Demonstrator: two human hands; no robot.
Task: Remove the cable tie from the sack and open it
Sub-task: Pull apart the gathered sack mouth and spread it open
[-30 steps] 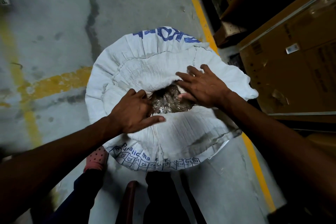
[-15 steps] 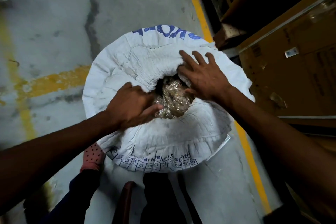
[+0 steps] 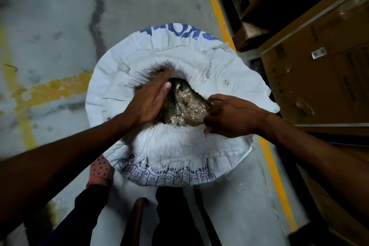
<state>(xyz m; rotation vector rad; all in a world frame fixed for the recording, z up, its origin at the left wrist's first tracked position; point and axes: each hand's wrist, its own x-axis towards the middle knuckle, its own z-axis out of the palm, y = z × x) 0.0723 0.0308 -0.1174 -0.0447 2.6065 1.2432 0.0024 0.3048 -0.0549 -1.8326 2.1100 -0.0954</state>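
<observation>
A white woven sack (image 3: 175,146) with blue print stands on the concrete floor, its mouth rolled outward and open. Inside shows a clear plastic liner (image 3: 187,106) around brownish contents. My left hand (image 3: 147,102) lies flat, fingers straight and together, pressed against the left inner edge of the mouth with fingertips reaching the far rim. My right hand (image 3: 229,116) is at the right edge of the opening, fingers curled on the sack's rim beside the liner. No cable tie is visible.
Cardboard boxes (image 3: 319,78) stand close on the right behind a yellow floor line (image 3: 275,171). A pink dotted sock (image 3: 99,170) and dark trouser legs show below the sack. Grey floor (image 3: 50,26) with yellow markings stretches to the left.
My left hand has straightened and slid forward along the left inner rim. My right hand has come down from the far rim to the right edge. The mouth is wider.
</observation>
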